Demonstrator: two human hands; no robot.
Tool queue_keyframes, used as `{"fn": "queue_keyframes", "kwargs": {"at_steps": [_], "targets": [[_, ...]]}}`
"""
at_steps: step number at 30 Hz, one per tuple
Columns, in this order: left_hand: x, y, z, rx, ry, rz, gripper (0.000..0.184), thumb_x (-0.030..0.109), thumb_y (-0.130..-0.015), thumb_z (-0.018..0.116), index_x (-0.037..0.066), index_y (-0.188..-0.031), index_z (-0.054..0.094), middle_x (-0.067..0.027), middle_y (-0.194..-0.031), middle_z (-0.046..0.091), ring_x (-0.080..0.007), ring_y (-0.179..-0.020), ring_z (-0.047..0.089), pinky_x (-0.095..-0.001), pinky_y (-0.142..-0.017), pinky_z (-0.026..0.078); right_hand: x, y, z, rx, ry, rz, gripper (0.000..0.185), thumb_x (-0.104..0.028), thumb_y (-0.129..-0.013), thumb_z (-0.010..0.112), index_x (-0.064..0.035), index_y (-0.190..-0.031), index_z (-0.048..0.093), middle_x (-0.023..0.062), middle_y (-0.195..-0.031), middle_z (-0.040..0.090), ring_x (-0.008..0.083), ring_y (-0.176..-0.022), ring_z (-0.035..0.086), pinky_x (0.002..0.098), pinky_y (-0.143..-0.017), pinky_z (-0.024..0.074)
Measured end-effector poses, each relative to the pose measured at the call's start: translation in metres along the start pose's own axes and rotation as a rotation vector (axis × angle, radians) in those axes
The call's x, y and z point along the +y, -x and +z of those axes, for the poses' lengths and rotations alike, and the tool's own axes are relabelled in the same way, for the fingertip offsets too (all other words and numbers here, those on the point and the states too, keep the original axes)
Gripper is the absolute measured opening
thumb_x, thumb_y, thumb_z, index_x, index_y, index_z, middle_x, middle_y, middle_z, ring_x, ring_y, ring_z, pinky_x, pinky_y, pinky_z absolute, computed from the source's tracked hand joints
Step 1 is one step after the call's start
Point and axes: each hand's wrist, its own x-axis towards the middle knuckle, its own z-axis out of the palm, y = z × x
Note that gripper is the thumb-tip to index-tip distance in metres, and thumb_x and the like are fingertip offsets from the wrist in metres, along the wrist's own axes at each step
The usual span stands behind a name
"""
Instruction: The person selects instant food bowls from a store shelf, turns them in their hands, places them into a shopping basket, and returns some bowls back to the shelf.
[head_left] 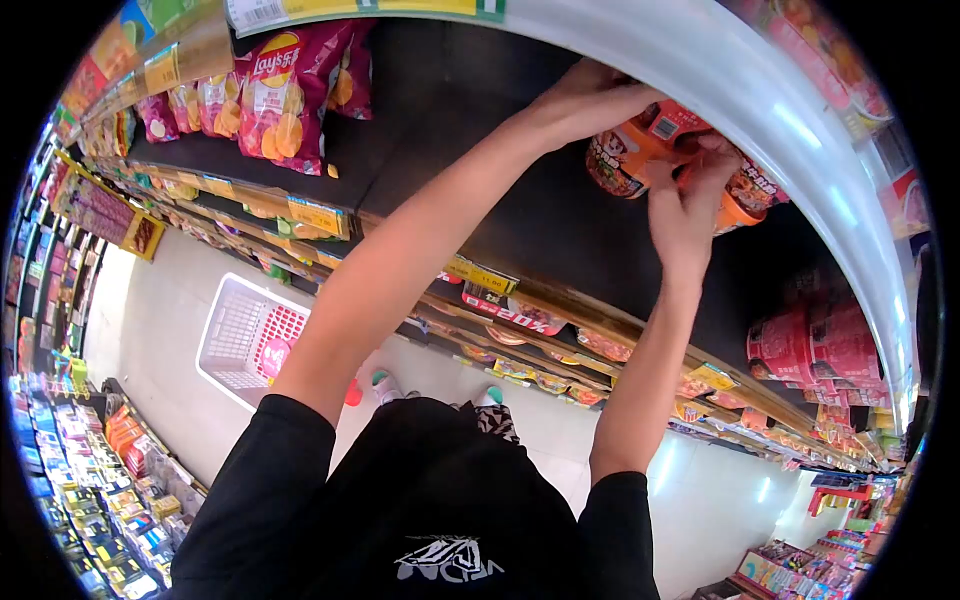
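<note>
Several orange-and-red instant noodle tubs stand together on the dark shelf under a curved front rail. One noodle tub (pixel 617 163) faces me on the left, and a second noodle tub (pixel 745 205) is on the right, partly covered by fingers. Between them a red tub top with a barcode (pixel 668 123) shows. My left hand (pixel 598 100) reaches over the left tub, its fingers mostly hidden behind the rail. My right hand (pixel 695 190) has its fingers bent around the right tub, with the thumb near the red top.
Purple bags of chips (pixel 285 100) stand on the same shelf at left. Red tubs (pixel 815 345) are stacked at right. The pale curved rail (pixel 790 130) runs above my hands. A white-and-pink basket (pixel 250 335) sits on the floor; lower shelves hold packaged food.
</note>
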Motion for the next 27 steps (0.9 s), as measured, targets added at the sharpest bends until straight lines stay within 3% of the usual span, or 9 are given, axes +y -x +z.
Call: {"fn": "queue_keyframes", "kwargs": {"at_steps": [3,5,9,12,16,18,21,22,27], "targets": [[0.012,0.003,-0.006,0.074,-0.115,-0.057,0.061,0.039,-0.088,0.068,0.002,-0.134,0.051,-0.0159,-0.127,0.059,-0.0227,-0.117,0.056,-0.0337,-0.098,0.046,-0.026,0.008,0.012,0.026,-0.003,-0.021,0.055,0.004,-0.074,0.061,-0.0018,-0.118,0.029,0.0142,-0.118,0.038,0.0237,-0.117,0.038,0.0345,-0.108,0.0235],[0.024,0.015,-0.013,0.120,-0.108,-0.131,0.061,0.038,-0.089,0.067,0.001,-0.134,0.050,-0.0151,-0.128,0.059,-0.0216,-0.118,0.055,-0.0334,-0.099,0.045,-0.040,0.019,0.018,0.025,-0.070,-0.007,0.055,0.003,-0.076,0.063,-0.0013,-0.119,0.028,0.0167,-0.122,0.036,0.0259,-0.119,0.037,0.0355,-0.109,0.0220],[0.033,0.043,-0.029,0.064,-0.059,-0.170,0.065,0.049,-0.094,0.058,0.000,-0.135,0.046,-0.0118,-0.130,0.055,-0.0189,-0.119,0.051,-0.0342,-0.102,0.041,-0.059,0.040,0.032,0.173,-0.065,-0.182,0.067,-0.007,-0.078,0.070,0.0049,-0.128,0.027,0.0203,-0.116,0.040,0.0309,-0.114,0.042,0.0452,-0.104,0.0317],[0.021,0.058,-0.029,0.076,0.343,-0.150,0.073,0.062,-0.096,0.045,0.001,-0.136,0.044,-0.0084,-0.130,0.054,-0.0165,-0.118,0.049,-0.0341,-0.103,0.039,-0.084,0.065,0.039,0.111,0.008,-0.037,0.085,-0.013,-0.080,0.075,0.0040,-0.141,0.019,0.0133,-0.115,0.037,0.0217,-0.106,0.039,0.0377,-0.098,0.0327],[0.006,0.098,-0.045,0.034,0.467,-0.163,0.074,0.066,-0.097,0.035,0.002,-0.135,0.046,-0.0063,-0.131,0.053,-0.0140,-0.118,0.048,-0.0332,-0.103,0.039,-0.105,0.089,0.058,0.139,-0.073,0.044,0.104,-0.018,-0.075,0.080,0.0062,-0.146,0.009,0.0096,-0.105,0.036,0.0197,-0.097,0.037,0.0354,-0.092,0.0332],[0.017,0.125,-0.051,0.141,0.445,-0.120,0.066,0.056,-0.098,0.046,0.003,-0.136,0.044,-0.0062,-0.133,0.053,-0.0150,-0.118,0.050,-0.0329,-0.103,0.040,-0.115,0.099,0.061,0.142,-0.246,0.074,0.114,-0.017,-0.072,0.083,0.0059,-0.149,0.002,0.0069,-0.101,0.035,0.0181,-0.092,0.038,0.0341,-0.092,0.0344],[0.026,0.174,-0.060,0.271,0.429,-0.116,0.067,0.046,-0.094,0.057,0.002,-0.142,0.038,-0.0078,-0.136,0.051,-0.0171,-0.122,0.050,-0.0350,-0.104,0.041,-0.145,0.108,0.066,0.144,-0.690,0.309,0.110,-0.007,-0.071,0.082,0.0043,-0.151,0.007,0.0155,-0.131,0.043,0.0229,-0.117,0.049,0.0359,-0.098,0.0415],[0.023,0.193,-0.064,0.303,0.427,-0.121,0.071,0.045,-0.092,0.060,0.002,-0.143,0.036,-0.0084,-0.136,0.051,-0.0176,-0.124,0.050,-0.0357,-0.105,0.041,-0.137,0.121,0.066,0.060,-0.678,0.309,0.102,-0.003,-0.071,0.081,0.0043,-0.149,0.016,0.0200,-0.145,0.036,0.0260,-0.128,0.047,0.0383,-0.103,0.0423],[0.018,0.258,-0.076,0.487,0.539,-0.093,0.117,0.072,-0.061,0.076,-0.001,-0.143,0.034,-0.0098,-0.134,0.053,-0.0162,-0.118,0.055,-0.0339,-0.099,0.047,-0.146,0.146,0.086,-0.131,-0.755,0.181,0.099,-0.005,-0.070,0.085,0.0027,-0.146,0.023,0.0185,-0.143,0.038,0.0256,-0.127,0.049,0.0383,-0.103,0.0439]]}}
